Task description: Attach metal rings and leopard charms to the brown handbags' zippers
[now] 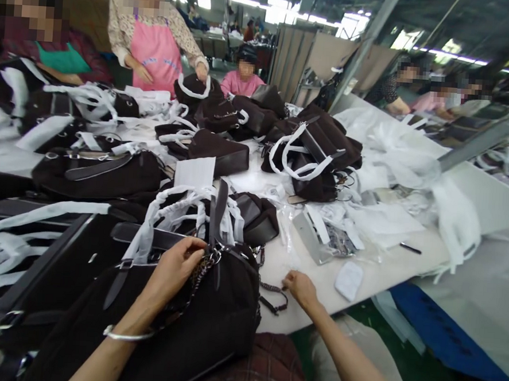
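Bag (225,309), dark and soft, lies at the near edge of the counter (324,275), in front of us and mostly to our left. We see its long axis run roughly left to right, slanting away from us toward its right end.

Our left hand (179,263) reaches across it, thumb and forefinger drawn close together just beside a metal ring (216,256) on its upper edge. We cannot tell whether they pinch anything. From about that ring a chain (196,282) hangs toward us and slants left, just beside the fingertips, so the left hand is clearly the nearer one to it.

Our right hand (301,288) hovers or rests past the bag's right end, its fingers curled; whether they grip something we cannot tell. Just to its left, a thin strap (269,303) lies in a loop between that hand and the bag, stretching out from the bag's side.

Beyond our left hand stand white-wrapped handles (146,230). To the right of our right hand we find a white pad (349,281) and, farther off, a pen (410,248).
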`<state>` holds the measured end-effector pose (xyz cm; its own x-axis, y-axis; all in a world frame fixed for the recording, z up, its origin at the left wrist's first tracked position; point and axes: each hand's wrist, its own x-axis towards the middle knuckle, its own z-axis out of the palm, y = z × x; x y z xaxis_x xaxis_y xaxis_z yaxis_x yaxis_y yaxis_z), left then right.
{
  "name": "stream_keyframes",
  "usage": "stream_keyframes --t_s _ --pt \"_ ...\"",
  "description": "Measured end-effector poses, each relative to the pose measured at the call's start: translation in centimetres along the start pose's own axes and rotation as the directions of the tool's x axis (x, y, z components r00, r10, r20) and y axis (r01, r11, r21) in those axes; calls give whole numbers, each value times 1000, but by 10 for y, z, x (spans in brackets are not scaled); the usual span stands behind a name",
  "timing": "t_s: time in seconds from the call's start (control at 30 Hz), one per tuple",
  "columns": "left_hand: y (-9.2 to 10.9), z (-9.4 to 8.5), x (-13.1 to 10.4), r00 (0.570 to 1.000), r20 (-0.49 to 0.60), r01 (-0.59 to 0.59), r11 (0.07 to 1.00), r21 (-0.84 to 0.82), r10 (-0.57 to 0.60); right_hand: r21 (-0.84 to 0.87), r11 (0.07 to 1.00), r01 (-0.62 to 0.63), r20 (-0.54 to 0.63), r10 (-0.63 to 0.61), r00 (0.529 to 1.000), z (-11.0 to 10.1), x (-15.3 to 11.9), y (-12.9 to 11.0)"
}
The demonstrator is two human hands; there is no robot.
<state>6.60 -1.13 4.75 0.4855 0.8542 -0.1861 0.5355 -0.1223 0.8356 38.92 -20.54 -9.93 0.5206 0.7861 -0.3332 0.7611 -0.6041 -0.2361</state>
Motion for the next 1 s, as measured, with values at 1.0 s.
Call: stream_keyframes --t_s 1.0 --pt "121 240 105 746 645 196 980 25 -165 749 636 184 -234 -6 972 -62 69 43"
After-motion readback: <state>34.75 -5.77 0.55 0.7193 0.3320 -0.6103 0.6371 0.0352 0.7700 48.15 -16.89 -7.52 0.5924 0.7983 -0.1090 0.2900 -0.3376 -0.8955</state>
